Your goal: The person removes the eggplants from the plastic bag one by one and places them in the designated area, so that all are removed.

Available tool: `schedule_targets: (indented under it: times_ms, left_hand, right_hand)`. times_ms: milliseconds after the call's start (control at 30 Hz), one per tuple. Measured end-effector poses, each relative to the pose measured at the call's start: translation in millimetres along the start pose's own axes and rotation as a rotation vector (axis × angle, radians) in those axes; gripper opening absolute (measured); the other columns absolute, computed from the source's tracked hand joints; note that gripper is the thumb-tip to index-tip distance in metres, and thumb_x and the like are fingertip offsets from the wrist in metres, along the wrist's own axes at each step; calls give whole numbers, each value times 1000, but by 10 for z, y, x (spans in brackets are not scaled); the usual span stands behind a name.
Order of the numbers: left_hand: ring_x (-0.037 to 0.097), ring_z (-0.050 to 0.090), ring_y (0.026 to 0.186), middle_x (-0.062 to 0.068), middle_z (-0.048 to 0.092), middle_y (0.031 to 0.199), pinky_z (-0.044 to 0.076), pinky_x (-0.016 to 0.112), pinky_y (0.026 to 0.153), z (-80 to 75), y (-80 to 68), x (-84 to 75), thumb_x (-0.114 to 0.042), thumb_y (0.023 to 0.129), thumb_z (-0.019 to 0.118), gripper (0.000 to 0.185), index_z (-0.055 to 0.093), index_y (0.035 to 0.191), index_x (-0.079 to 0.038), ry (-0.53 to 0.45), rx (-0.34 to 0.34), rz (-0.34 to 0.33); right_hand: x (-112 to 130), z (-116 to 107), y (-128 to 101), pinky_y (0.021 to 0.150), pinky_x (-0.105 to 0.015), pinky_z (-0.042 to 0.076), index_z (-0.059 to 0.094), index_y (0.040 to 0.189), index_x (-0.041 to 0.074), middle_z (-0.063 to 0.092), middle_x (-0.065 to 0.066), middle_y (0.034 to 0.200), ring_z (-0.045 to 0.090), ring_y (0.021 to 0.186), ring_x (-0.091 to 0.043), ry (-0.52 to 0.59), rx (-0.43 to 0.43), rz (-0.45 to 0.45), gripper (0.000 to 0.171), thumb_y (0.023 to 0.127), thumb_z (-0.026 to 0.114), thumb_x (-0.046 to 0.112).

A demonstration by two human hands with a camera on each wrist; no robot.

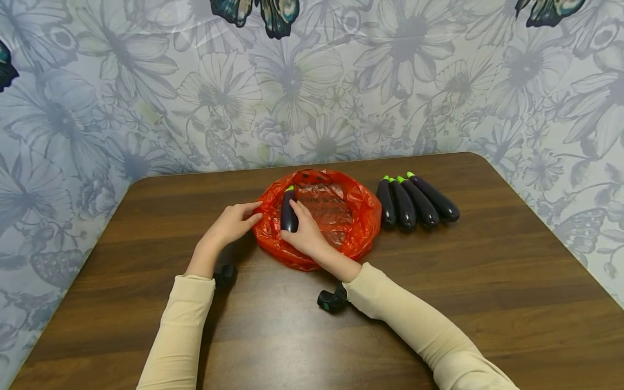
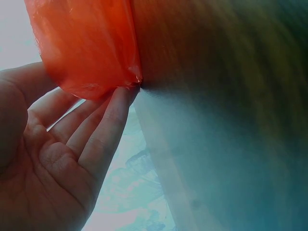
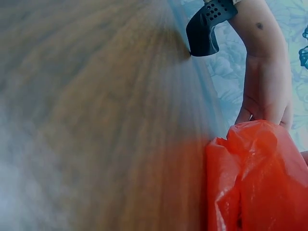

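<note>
One eggplant [image 1: 288, 212] sits on the red bag [image 1: 336, 216] mid-table, right hand [image 1: 306, 233] gripping it. Left hand [image 1: 233, 223], fingers straight, touches the bag's left edge. Four eggplants [image 1: 415, 200] lie just right of the bag on the table [image 1: 487, 281].

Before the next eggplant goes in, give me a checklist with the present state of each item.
1. Right hand has a grip on the eggplant over the red bag: ok.
2. Left hand steadies the bag's edge, fingers straight against it: ok.
3. Bag mouth spread wide: cannot tell.
4. Four eggplants lie together, right of the bag: ok.
5. Held eggplant let go inside the bag: not ok, it sits on top, under the hand.
6. Bag lies flat on the table: ok.
</note>
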State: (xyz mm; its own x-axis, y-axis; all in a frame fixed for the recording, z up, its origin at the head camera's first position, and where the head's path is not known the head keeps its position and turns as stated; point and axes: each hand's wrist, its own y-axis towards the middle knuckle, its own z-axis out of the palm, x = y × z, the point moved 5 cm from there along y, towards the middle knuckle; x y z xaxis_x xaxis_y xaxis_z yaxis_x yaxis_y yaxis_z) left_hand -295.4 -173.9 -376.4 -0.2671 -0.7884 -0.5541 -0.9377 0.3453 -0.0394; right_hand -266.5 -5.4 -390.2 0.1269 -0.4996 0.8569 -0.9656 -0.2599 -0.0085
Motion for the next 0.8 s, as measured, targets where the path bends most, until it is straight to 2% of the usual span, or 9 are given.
schedule_targets:
  times_ms: [400,800]
  left_hand:
    - [32,47,114,17,49,126,35,48,95,-2,0,2,-26,91,50,46,43,133,-9,3,1,-3]
    - [32,47,114,18,48,127,35,49,94,-12,3,1,-25,90,50,46,43,132,-8,1,2,-5]
  right_hand:
    - [-6,-77,-7,90,-41,41,29,140,15,26,-9,142,39,117,-27,129,-20,38,71,78,64,9]
    - [-59,-213,-31,85,-41,44,32,139,20,35,-8,135,42,112,-26,296,-34,147,66,81,61,8]
